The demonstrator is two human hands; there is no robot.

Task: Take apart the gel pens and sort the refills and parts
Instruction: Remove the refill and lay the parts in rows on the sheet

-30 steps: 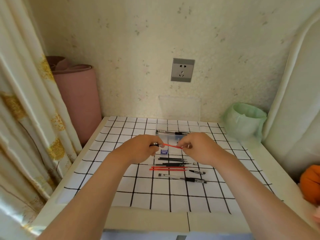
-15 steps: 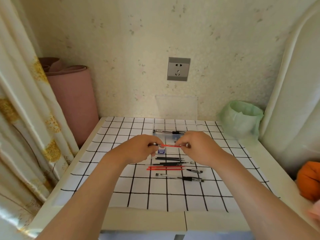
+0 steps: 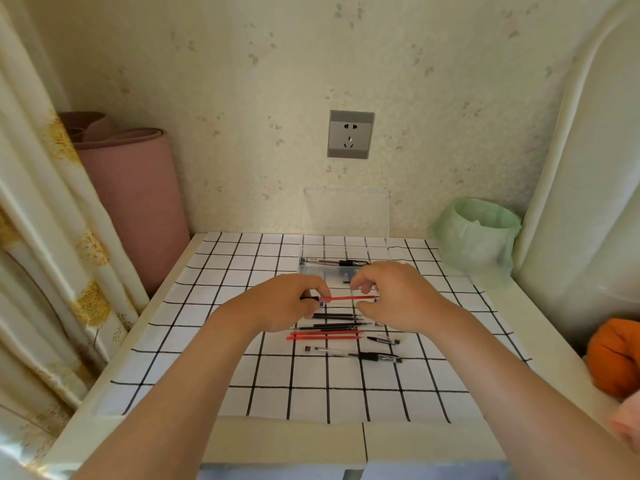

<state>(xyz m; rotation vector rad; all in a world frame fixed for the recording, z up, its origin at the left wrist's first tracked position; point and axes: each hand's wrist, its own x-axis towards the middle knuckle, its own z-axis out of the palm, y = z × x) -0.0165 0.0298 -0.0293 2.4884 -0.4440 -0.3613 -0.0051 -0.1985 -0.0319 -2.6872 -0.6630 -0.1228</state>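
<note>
Currently mid-task. The left hand [image 3: 277, 303] pinches the left end of a red refill [image 3: 346, 298] between thumb and fingertips, a narrow grip. A dark bit shows at that end, too small for me to identify. The refill is held level, just above the checked cloth [image 3: 242, 393], mid-table and just far of the sorted rows.

The right hand [image 3: 405, 299] curls round the refill's right tip, fingers above and thumb below. I cannot tell whether it grips the tip or only brackets it. My reading is that holding both ends keeps the thin tube straight and under control.

Layout on the cloth:
- The black refills [image 3: 336, 322] lie side by side, just near of the hands.
- The two red refills [image 3: 325, 335] lie parallel, just near of the black ones. The sorting looks to be by colour, so I expect the held one belongs beside this pair.
- A small dark pen part [image 3: 382, 339] sits right of the red pair, apart from the refills.
- A whole pen [image 3: 353, 353] lies nearest me, not yet taken apart.
- A clear box [image 3: 377, 271] sits far of the hands with another pen [image 3: 334, 262] inside, probably the supply.

Risk: a light refill could roll and disturb the rows if it is dropped rather than laid down.
</note>
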